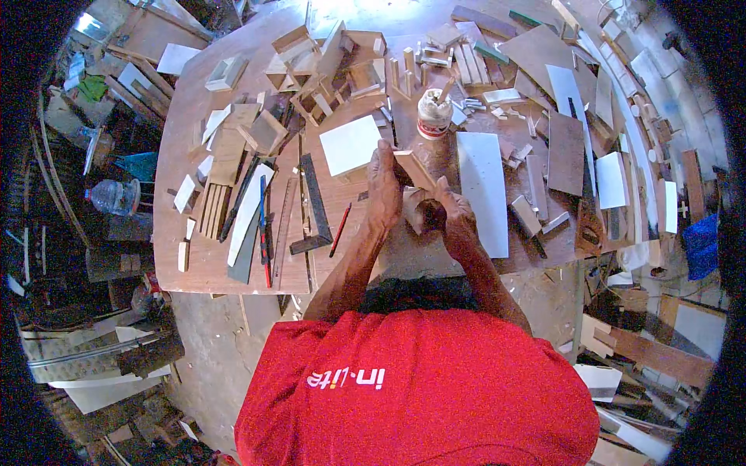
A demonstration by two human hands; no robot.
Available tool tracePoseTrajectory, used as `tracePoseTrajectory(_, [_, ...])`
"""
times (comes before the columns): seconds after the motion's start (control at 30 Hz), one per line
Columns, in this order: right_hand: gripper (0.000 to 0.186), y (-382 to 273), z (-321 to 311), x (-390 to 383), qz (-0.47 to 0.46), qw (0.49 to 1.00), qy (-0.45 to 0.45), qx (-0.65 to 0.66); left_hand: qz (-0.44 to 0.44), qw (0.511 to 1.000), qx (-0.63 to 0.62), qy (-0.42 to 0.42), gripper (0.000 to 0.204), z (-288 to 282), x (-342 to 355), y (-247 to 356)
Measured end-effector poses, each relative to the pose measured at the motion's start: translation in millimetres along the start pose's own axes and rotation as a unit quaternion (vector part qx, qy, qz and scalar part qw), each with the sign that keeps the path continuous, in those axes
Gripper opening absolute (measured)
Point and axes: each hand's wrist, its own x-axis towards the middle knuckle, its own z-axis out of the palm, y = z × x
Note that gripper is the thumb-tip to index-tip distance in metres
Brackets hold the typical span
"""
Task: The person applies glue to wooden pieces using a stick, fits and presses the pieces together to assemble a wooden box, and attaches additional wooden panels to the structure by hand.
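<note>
As both hands meet over the near side of the bench [206, 268], the left grip [385, 186] is closed on the upper left end of a small wooden piece [417, 168] & the right grip [458, 216] clasps its lower right end; holding both ends prob. stops it twisting. Piece sits tilted, roughly mid-bench in front of the chest, likely for a close look. Another wood part [425, 215] shows just below, by the right fingers; can't tell if joined.

Beyond the hands stands a tub [434, 128] w/ whitish stuff & a stick [446, 91] upright in it, prob. so it's quick to grab. Red pen [339, 230] & black square [313, 208] lie left of the left forearm, w/in easy reach. White panel [483, 202] lies flat to the right. Wooden frames [330, 50] are heaped toward the far side, presumably to free up working room.
</note>
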Motion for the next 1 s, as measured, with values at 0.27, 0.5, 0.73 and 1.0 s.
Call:
tracePoseTrajectory(0.27, [0.05,11.8,-23.4,33.0,-0.08,0.982,0.054,-0.165,0.047,0.997,-0.03,0.062,0.029,-14.9,-2.1,-7.7])
tracePoseTrajectory(0.5, [0.032,33.0,-23.9,54.6,-0.237,0.949,0.055,-0.2,0.049,0.987,0.108,0.108,0.025,-22.2,5.0,-10.7])
tracePoseTrajectory(0.73, [0.032,39.4,-21.5,58.9,-0.096,0.99,0.004,0.1,0.049,0.999,-0.019,0.01,0.026,-32.8,-6.2,1.0])
tracePoseTrajectory(1.0, [0.038,97.3,-8.1,88.4,-0.264,0.957,-0.011,-0.118,0.007,0.998,0.058,0.027,0.016,-27.3,-15.1,11.8])
